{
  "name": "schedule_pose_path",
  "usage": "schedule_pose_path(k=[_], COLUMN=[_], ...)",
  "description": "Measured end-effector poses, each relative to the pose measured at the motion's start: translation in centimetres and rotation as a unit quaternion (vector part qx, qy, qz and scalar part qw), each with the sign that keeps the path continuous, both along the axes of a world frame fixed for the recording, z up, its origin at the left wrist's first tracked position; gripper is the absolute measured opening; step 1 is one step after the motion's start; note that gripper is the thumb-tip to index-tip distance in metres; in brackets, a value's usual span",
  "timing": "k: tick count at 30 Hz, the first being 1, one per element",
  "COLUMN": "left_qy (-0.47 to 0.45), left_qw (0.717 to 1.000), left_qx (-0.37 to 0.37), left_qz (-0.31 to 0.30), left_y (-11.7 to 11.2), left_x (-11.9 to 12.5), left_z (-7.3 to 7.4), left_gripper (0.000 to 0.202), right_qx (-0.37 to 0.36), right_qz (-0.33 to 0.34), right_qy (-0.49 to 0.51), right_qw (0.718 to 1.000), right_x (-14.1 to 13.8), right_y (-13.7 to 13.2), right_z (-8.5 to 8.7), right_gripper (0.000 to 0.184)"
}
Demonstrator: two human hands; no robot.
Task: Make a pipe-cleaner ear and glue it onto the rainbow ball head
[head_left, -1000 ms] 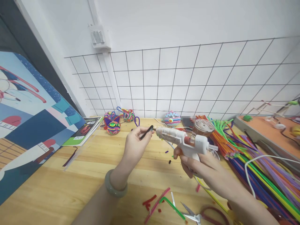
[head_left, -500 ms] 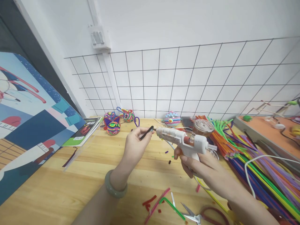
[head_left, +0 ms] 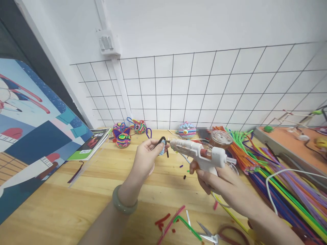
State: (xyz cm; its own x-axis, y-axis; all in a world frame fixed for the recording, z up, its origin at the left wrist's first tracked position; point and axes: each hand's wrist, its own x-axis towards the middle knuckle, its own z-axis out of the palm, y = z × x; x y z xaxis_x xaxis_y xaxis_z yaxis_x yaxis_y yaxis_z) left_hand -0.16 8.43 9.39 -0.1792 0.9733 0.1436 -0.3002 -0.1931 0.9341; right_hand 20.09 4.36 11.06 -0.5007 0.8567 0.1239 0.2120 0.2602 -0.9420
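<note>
My left hand (head_left: 143, 157), with a green bangle (head_left: 124, 203) at its wrist, pinches a bent black pipe cleaner (head_left: 167, 153) and a small light blue piece (head_left: 162, 149). The fingers partly hide both. My right hand (head_left: 221, 182) is wrapped round the handle of a white hot glue gun (head_left: 189, 148). Its nozzle points left and is right beside the black pipe cleaner; whether they touch I cannot tell.
Colourful pipe-cleaner ornaments (head_left: 123, 139) and a striped egg-shaped one (head_left: 187, 130) stand by the wall grid. Bundled pipe cleaners (head_left: 278, 194) and a white cord (head_left: 270, 192) lie at right. Scissors (head_left: 216, 237) and pipe-cleaner scraps (head_left: 187, 226) are in front; a picture board (head_left: 33, 136) leans left.
My left hand has turned slightly, so the black pipe cleaner now shows as a bent shape and the light blue piece has come into sight. The glue gun has hardly moved.
</note>
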Motion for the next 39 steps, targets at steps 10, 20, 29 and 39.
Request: schedule_pose_path(k=[10,20,29,39], left_qy=[-0.053,-0.059,-0.058,-0.040], left_qw=[0.998,0.997,0.997,0.998], left_qx=[-0.009,-0.019,-0.013,-0.021], left_qz=[-0.040,-0.043,-0.049,-0.042], left_y=[-0.03,-0.17,-0.05,-0.14], left_x=[-0.18,-0.13,-0.09,-0.10], left_z=[-0.01,0.19,0.07,0.07], left_gripper=[0.014,0.015,0.013,0.016], right_qx=[-0.014,-0.012,-0.019,-0.003], right_qz=[-0.008,-0.018,-0.022,-0.010], right_qy=[0.003,0.003,0.005,-0.003], right_qw=[1.000,1.000,1.000,1.000], right_x=[-0.14,-0.12,-0.12,0.04], right_y=[0.04,-0.09,-0.15,-0.01], right_z=[0.09,0.14,0.11,0.08], right_gripper=[0.014,0.016,0.018,0.015])
